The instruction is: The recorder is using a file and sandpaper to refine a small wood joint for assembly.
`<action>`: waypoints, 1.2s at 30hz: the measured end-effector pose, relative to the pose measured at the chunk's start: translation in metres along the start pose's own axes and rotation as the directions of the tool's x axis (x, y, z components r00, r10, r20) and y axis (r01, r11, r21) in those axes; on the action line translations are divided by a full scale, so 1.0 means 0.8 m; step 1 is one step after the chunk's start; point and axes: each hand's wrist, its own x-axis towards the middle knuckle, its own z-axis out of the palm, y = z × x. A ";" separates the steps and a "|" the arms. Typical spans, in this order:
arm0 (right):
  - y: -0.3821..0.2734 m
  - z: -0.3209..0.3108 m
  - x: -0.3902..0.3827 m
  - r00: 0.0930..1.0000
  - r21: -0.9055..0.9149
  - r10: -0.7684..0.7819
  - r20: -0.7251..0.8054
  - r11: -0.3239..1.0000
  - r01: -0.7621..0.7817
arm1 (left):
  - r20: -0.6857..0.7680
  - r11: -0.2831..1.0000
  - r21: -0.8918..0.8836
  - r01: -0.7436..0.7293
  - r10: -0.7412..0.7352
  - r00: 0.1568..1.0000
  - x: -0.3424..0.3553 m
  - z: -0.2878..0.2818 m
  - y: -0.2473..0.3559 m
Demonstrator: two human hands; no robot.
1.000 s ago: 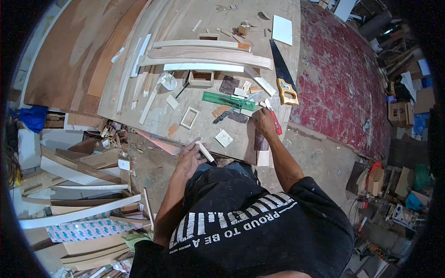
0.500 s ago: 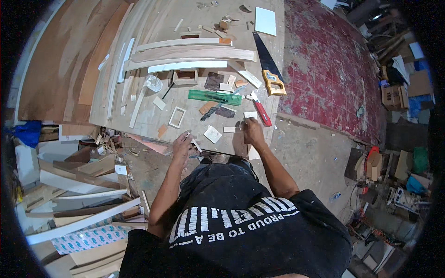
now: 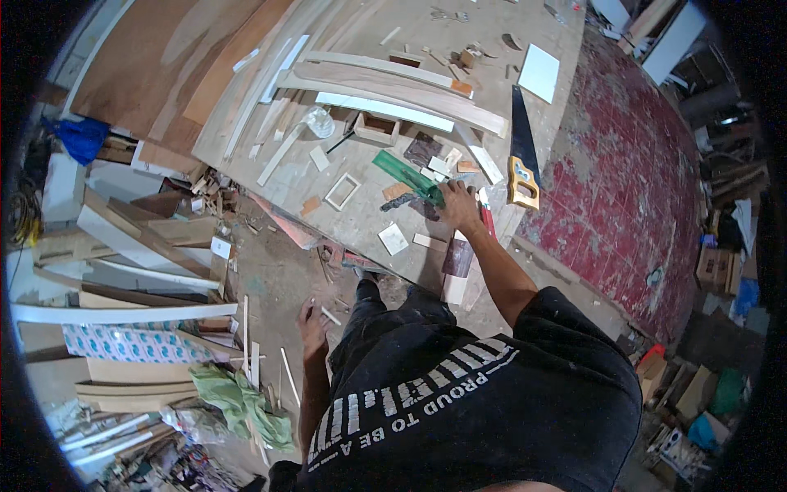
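- I record the green strip (image 3: 397, 170) lying aslant on the worktable (image 3: 369, 215), its near end at the right hand (image 3: 460, 207)
- Right fingers are bent over that end; whether they grip it, I cannot tell
- I find the left hand (image 3: 313, 323) off the table, pinching a pale stick (image 3: 330, 316)
- I note a handsaw (image 3: 524, 143) farther right

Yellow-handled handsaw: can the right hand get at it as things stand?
Likely yes: the right hand is close by on its left, and nothing lies over the handsaw.
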 end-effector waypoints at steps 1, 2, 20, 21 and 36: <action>-0.002 -0.002 0.003 1.000 -0.002 -0.024 0.007 1.000 0.024 | -0.021 1.000 -0.014 0.003 -0.003 1.000 -0.008 -0.011 -0.016; -0.002 -0.004 0.004 0.999 0.081 0.010 -0.044 0.997 -0.007 | -0.094 0.980 -0.178 0.091 -0.109 0.990 -0.016 -0.017 -0.026; 0.037 -0.039 0.065 0.997 0.736 0.082 -0.003 0.675 -0.053 | -0.045 0.988 0.154 -0.007 0.014 0.999 -0.017 0.050 0.025; 0.035 -0.046 0.046 0.996 0.910 0.083 0.038 0.408 -0.069 | 0.026 0.969 0.232 -0.090 0.086 0.996 -0.004 0.053 0.026; -0.058 -0.115 -0.204 0.832 0.864 0.527 0.172 -0.487 0.129 | 0.786 0.348 0.438 -0.829 0.298 0.541 0.163 0.290 0.103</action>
